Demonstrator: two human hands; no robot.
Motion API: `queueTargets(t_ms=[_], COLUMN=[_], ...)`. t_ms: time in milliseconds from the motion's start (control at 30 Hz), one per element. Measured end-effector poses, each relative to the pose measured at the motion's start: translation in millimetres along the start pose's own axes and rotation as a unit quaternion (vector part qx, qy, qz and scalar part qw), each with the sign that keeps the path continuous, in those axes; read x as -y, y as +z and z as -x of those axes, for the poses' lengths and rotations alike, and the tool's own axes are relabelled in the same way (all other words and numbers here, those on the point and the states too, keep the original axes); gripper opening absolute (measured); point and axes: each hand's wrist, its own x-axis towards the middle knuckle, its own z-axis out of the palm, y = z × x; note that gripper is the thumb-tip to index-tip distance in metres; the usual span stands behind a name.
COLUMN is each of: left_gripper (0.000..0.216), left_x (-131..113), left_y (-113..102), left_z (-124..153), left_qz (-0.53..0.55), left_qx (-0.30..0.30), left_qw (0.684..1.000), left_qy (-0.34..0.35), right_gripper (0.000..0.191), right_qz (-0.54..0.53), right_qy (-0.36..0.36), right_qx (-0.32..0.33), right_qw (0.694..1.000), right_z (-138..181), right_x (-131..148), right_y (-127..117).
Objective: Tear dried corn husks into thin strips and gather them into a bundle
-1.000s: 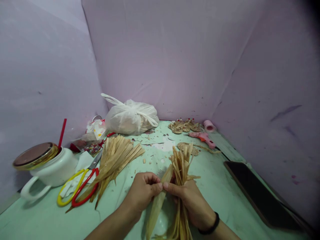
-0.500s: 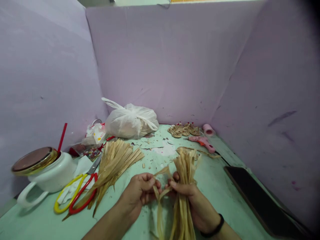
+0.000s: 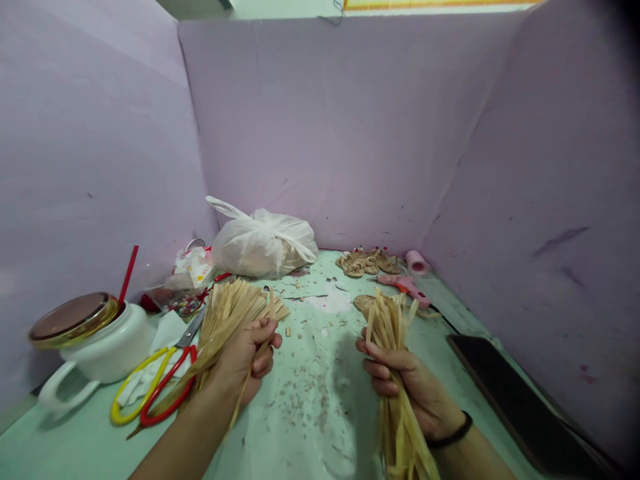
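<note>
My right hand is closed around a bundle of dried, straw-coloured leaf strips, whose cut ends stick up above the fingers. A single narrow strip is pinched in my left hand, its long end trailing down past the wrist. Behind and beside my left hand, a second fanned pile of strips lies on the table. Scissors with one yellow and one red handle rest at that pile's left, partly under a leaf. Just beyond the right hand's bundle lies a flat woven piece.
A white mug with a lid stands at the left. Farther back sits a knotted white plastic bag. Small woven pieces, a pink glue gun and a pink roll lie back right, a dark phone-like slab at right.
My hands have moved apart. The left hand has gone left with one strip drawn away from the bundle, and the right hand has shifted slightly right with the bundle.
</note>
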Motion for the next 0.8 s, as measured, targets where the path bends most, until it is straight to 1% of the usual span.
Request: queueTargets(t_ms=[100,167,200,267,300,333,367,400,433,467,533,567,600,633,667,700,733,800], left_gripper=[0.018,0.02,0.021,0.021,0.02,0.019,0.018,0.02,0.023,0.025,0.025,0.024,0.024,0.024,0.023,0.023,0.022,0.024], left_x=[9,23,31,46,52,55,55,52,46,38,21,13,7,2,0,-1,-1,0], left_y=[9,18,24,34,38,41,41,39,34,28,11,3,-5,-12,-17,-20,-22,-22], left_z=[6,13,18,27,31,33,34,33,30,25,11,3,-5,-13,-19,-23,-26,-28], left_qz=[-0.053,-0.1,-0.125,-0.165,-0.186,-0.214,-0.253,-0.307,-0.373,-0.447,-0.577,-0.622,-0.666,-0.705,-0.731,-0.749,-0.759,-0.761], left_qx=[0.011,0.035,0.058,0.113,0.131,0.149,0.154,0.137,0.102,0.043,-0.105,-0.16,-0.202,-0.225,-0.237,-0.241,-0.242,-0.244], left_qw=[0.998,0.994,0.99,0.979,0.973,0.965,0.955,0.941,0.917,0.879,0.76,0.709,0.66,0.619,0.591,0.572,0.561,0.556], left_qy=[0.023,0.025,0.011,-0.023,-0.025,-0.016,0.007,0.046,0.1,0.161,0.28,0.292,0.282,0.263,0.245,0.231,0.225,0.228], right_gripper=[0.025,0.032,0.036,0.039,0.035,0.031,0.027,0.026,0.027,0.026,0.023,0.022,0.021,0.022,0.023,0.023,0.024,0.026], right_qz=[0.025,0.043,0.056,0.083,0.093,0.098,0.098,0.093,0.084,0.071,0.041,0.027,0.017,0.012,0.011,0.012,0.016,0.026], right_qy=[-0.033,-0.049,-0.047,-0.019,-0.001,0.017,0.031,0.038,0.039,0.037,0.038,0.042,0.047,0.05,0.05,0.047,0.045,0.043], right_qx=[-0.019,-0.028,-0.03,-0.025,-0.019,-0.014,-0.015,-0.024,-0.039,-0.052,-0.057,-0.048,-0.038,-0.031,-0.029,-0.03,-0.032,-0.032], right_qw=[0.999,0.997,0.997,0.996,0.995,0.995,0.995,0.995,0.995,0.995,0.997,0.998,0.998,0.998,0.998,0.998,0.998,0.998], right_z=[1,2,3,4,4,4,4,3,2,2,1,0,0,1,1,1,1,1], right_x=[-11,-22,-28,-41,-46,-50,-52,-52,-51,-48,-43,-40,-39,-38,-38,-38,-39,-41], right_y=[8,12,14,17,17,18,18,18,18,18,18,19,19,19,19,19,19,18])
